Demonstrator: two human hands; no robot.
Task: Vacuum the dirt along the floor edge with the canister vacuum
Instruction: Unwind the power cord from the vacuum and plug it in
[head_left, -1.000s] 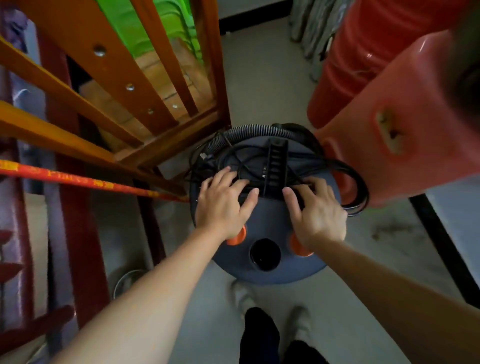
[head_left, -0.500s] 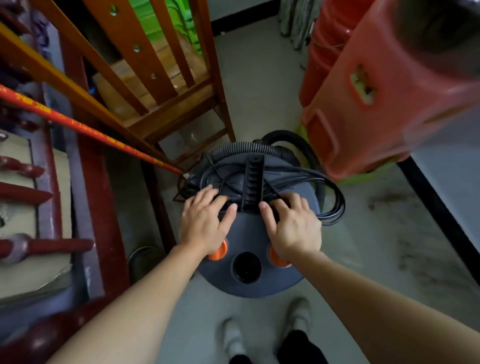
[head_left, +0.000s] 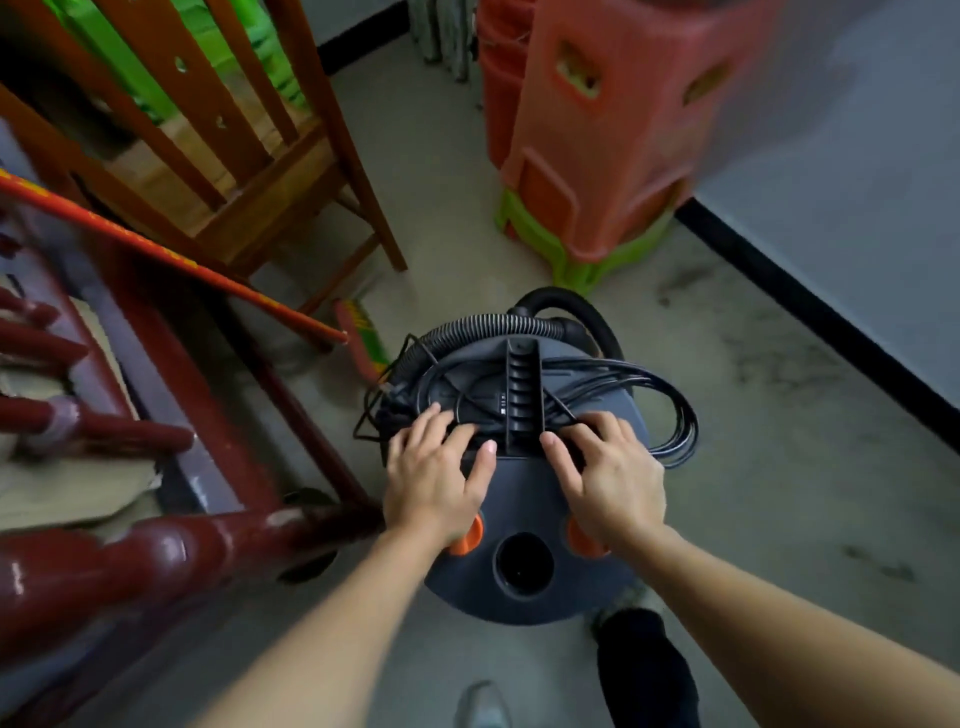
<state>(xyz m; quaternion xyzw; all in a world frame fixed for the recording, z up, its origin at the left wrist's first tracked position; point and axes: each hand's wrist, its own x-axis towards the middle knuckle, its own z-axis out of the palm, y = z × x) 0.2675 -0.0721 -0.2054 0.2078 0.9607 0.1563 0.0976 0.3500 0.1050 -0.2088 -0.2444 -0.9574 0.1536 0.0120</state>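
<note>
A dark grey canister vacuum (head_left: 522, 488) stands on the floor in front of me, with orange latches and a round port on its lid. A ribbed black hose (head_left: 483, 327) curls round its far side. Loops of black power cord (head_left: 670, 415) lie under the carry handle (head_left: 523, 395) and hang off to the right. My left hand (head_left: 434, 483) rests flat on the lid left of the handle, fingers spread. My right hand (head_left: 613, 478) rests on the lid and cord right of the handle. Dark dirt smears (head_left: 769, 358) mark the floor along the black baseboard (head_left: 810, 312).
A wooden chair (head_left: 291, 171) stands at the far left, and a broom (head_left: 156, 249) with a red handle leans across it. A dark red furniture frame (head_left: 208, 364) hems in the left side. Stacked red and green plastic stools (head_left: 597, 130) stand beyond the vacuum. My shoe (head_left: 483, 701) is below.
The vacuum has come back out from between the chair and the stools, which now stand farther off. Both hands have stayed on its lid.
</note>
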